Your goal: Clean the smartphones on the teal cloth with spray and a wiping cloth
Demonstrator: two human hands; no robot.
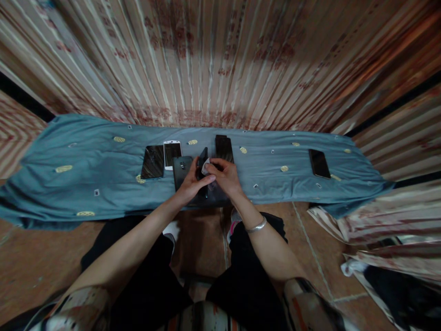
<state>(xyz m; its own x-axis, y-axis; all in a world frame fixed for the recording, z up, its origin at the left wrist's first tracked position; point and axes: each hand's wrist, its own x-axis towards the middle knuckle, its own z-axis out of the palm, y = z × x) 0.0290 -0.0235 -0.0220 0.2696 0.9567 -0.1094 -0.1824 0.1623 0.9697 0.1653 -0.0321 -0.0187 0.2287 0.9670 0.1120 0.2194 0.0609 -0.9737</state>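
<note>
My left hand (191, 184) is closed around a dark phone (203, 158), which it holds up on edge above the blue cloth. Facing it, my right hand (225, 176) pinches a small white wipe or tissue (206, 165) against the phone's side. Just left of the held phone, another dark phone (181, 168) lies with its camera side up. A white-framed phone (172, 154) rests beyond it, beside a black phone (153, 162). Behind my right hand lies a further black phone (224, 148), partly covered by my fingers. What lies under my hands is largely hidden.
A blue cloth (268, 184) with yellow patterns covers the long low surface. Far right on it lies one more dark phone (319, 163). A striped curtain (206, 69) hangs close behind. My knees and the tiled floor (306, 243) are in front.
</note>
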